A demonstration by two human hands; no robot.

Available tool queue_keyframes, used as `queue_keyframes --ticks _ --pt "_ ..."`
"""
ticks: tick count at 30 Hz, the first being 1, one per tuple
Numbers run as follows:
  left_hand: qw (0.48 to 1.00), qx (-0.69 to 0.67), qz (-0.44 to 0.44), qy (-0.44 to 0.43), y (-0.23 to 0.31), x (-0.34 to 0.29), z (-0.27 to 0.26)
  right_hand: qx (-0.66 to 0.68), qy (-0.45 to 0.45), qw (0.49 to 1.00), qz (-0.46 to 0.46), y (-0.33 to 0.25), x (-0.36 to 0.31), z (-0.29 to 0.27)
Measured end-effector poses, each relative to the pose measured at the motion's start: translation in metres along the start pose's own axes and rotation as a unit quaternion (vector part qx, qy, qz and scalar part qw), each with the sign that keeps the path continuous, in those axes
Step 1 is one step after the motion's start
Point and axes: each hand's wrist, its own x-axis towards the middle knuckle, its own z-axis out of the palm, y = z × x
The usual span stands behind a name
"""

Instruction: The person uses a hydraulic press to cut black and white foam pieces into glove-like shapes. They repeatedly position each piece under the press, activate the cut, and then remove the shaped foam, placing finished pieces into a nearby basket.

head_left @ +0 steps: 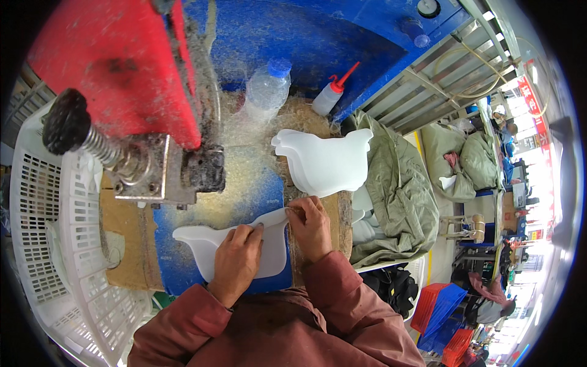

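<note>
Head view, the only one I've got: I'm looking down at a white plastic cutout [235,241] lying flat on the blue surface [183,269], right in front of the red machine [116,67] and just shy of its metal head [165,168]. My left hand [235,260] is pressing down on the middle of the cutout, fingers spread flat, not really gripping anything. My right hand [312,226] is pinching the cutout's right edge between thumb and fingertips.

How I'm thinking of doing this bit well: I'm keeping the left palm heavy so the piece isn't skating on all that sawdust [244,159], and I'm keeping the right-hand pinch light so the thin edge isn't bending. I'd guess fingertips want to be staying well back from the metal head.

A stack of matching cutouts [324,162] is sitting just beyond the right hand, and it's near enough to knock. Behind it are standing a clear bottle [266,88] and a squeeze bottle [330,95]. A white crate [49,226] is sitting on my left.
</note>
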Motion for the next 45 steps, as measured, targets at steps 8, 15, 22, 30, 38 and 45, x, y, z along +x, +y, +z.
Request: queue_keyframes --ticks 8,15,22,30,38,45 --pt "1.000 -0.012 0.003 0.009 -0.003 0.000 0.003 -0.064 -0.058 0.995 0.042 0.008 0.010 -0.006" --pt "0.999 -0.030 0.010 0.017 -0.006 -0.002 0.006 -0.167 -0.104 0.979 0.055 0.016 0.012 0.000" --pt "0.938 -0.331 -0.105 0.023 -0.034 -0.014 0.000 -0.079 -0.109 0.991 0.019 0.029 0.017 -0.010" --pt "0.935 -0.344 -0.066 0.052 -0.046 -0.018 0.018 0.272 -0.196 0.896 0.292 0.026 0.023 -0.021" --pt "0.917 -0.390 -0.050 0.074 -0.049 -0.020 0.015 0.095 -0.200 0.966 0.134 0.013 0.018 -0.012" --pt "0.871 -0.479 -0.107 0.031 -0.063 -0.020 0.019 -0.044 -0.079 0.995 -0.037 0.008 0.007 0.015"
